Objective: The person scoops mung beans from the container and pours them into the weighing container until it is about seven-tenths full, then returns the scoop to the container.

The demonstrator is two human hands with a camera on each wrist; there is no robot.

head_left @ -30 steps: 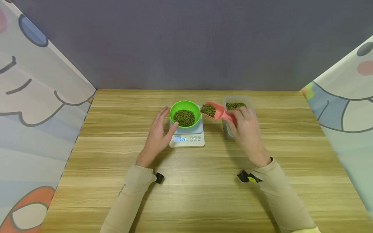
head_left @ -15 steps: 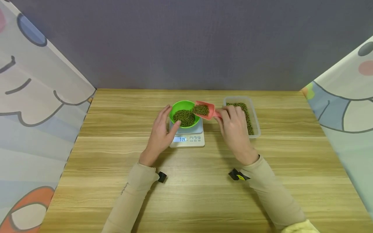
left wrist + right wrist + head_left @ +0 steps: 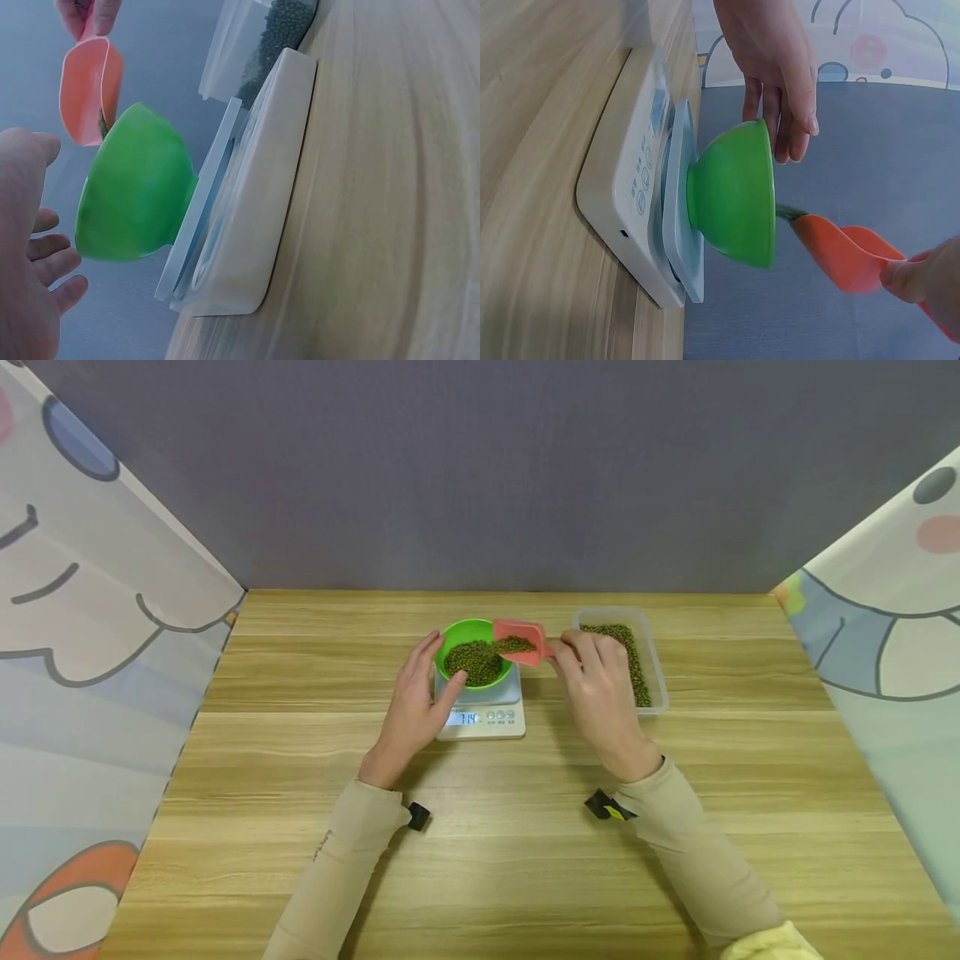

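Observation:
A green bowl (image 3: 467, 631) with a heap of mung beans (image 3: 472, 662) in it stands on a white kitchen scale (image 3: 487, 727), whose display reads 71.4. My right hand (image 3: 602, 697) pinches the handle of a pink scoop (image 3: 530, 635), tilted over the bowl's right rim. In the right wrist view, beans stream from the scoop's lip (image 3: 801, 219) into the bowl. At the bowl's left side is my left hand (image 3: 411, 706), thumb and fingers spread around the rim without gripping it. The left wrist view has that hand (image 3: 34, 247) right beside the bowl (image 3: 139, 191).
A clear plastic container (image 3: 657, 681) holding more mung beans stands to the right of the scale, partly behind my right hand. The wooden table (image 3: 510, 860) ends at a grey partition (image 3: 517, 477) at the back. Cartoon-printed cloth (image 3: 97, 693) lines the sides.
My right hand has moved left with the scoop, from beside the container to over the bowl. The scoop has tipped and its beans are running out. My left hand has barely shifted.

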